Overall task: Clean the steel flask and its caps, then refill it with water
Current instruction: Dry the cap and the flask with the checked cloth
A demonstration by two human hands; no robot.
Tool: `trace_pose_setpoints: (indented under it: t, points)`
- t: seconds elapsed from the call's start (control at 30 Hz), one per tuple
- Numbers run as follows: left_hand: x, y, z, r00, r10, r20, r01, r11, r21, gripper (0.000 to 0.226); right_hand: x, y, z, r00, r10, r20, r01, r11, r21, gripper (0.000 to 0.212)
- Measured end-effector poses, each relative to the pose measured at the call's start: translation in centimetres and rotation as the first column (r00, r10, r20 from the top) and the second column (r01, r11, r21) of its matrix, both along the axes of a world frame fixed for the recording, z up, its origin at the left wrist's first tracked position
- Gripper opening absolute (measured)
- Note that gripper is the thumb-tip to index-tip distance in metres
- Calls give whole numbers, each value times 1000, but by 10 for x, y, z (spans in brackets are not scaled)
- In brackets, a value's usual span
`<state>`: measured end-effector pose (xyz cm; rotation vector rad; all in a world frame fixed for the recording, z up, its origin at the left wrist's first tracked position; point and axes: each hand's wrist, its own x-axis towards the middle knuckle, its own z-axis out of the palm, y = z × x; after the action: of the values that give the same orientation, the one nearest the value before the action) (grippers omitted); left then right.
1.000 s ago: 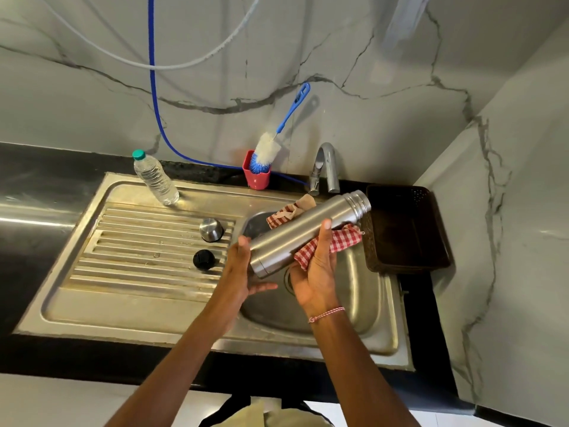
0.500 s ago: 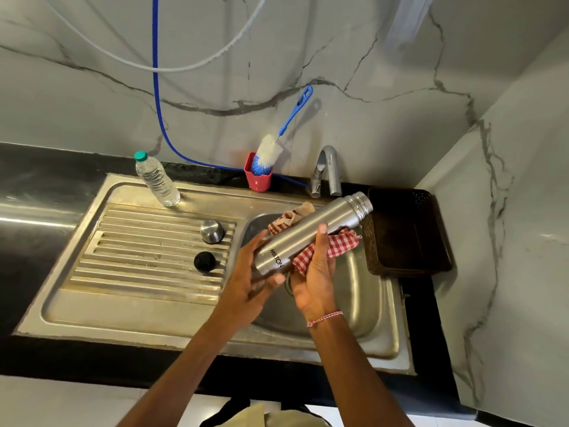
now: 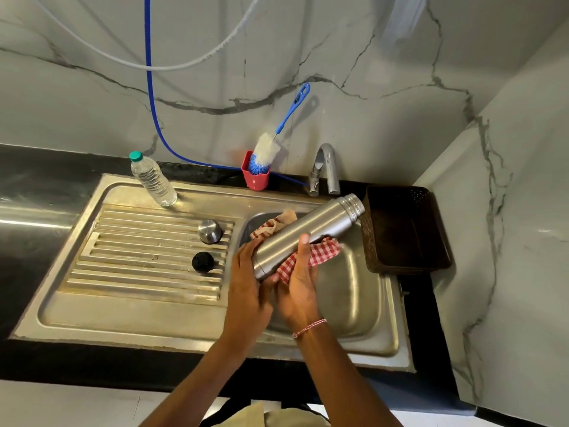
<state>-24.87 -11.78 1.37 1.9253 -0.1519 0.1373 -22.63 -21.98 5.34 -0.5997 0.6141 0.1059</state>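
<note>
1 tilted flask [image 3: 311, 235]: left hand [image 3: 249, 292] grips base, right hand [image 3: 300, 292] holds cloth [image 3: 324, 252].

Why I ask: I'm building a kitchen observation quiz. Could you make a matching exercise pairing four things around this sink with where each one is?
Things
1. steel flask
2. bottle brush
3. black cap
4. plastic water bottle

Places
A. stands in the red cup
B. sits on the ribbed drainboard, near the steel cap
C. tilted above the sink basin, checked cloth against it
D. stands at the drainboard's far edge, green lid on

Pairs: 1-C, 2-A, 3-B, 4-D
</note>
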Motion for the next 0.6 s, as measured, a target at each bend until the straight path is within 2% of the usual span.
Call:
trace_pose_setpoints:
  t: [0.03,0.1,0.17,0.23,0.3,0.33,0.4,0.43,0.5,0.6]
  points:
    - [-3,-3,0,998,29,49,-32,998,63,70,-4,3,-1,999,2,-44,0,999,40,66]
    - [-8,-1,-3,999,-2,53,1,999,34,73,-8,4,-5,997,10,-73,-4,997,81,62]
    - [-12,8,-8,993,-93,-68,82,986,-148,78,-8,1,-7,998,26,-60,-24,999,39,73]
    - [-13,16,-5,964,-96,-250,14,950,-312,85,-5,-5,-9,997,38,-69,-42,998,-44,78]
    - [-10,19,3,907,-117,-404,-79,896,-437,89,-3,-10,-12,998,52,-39,-56,993,-105,72]
    - [-8,19,7,891,-138,-433,-91,879,-469,83,-2,-11,-10,998,62,-6,-62,992,-111,70]
    - [-6,18,16,888,-178,-424,-74,855,-514,53,-3,-11,-9,996,73,51,-67,991,-113,72]
    - [-5,17,20,887,-187,-421,-72,846,-528,44,-3,-10,-8,996,69,63,-62,992,-113,75]
    - [-6,16,18,893,-188,-409,-62,849,-525,41,-4,-8,-10,996,57,67,-50,993,-105,85]
    - [-15,12,10,932,-70,-357,-75,923,-377,64,-6,-4,-12,998,46,52,-40,994,-100,97]
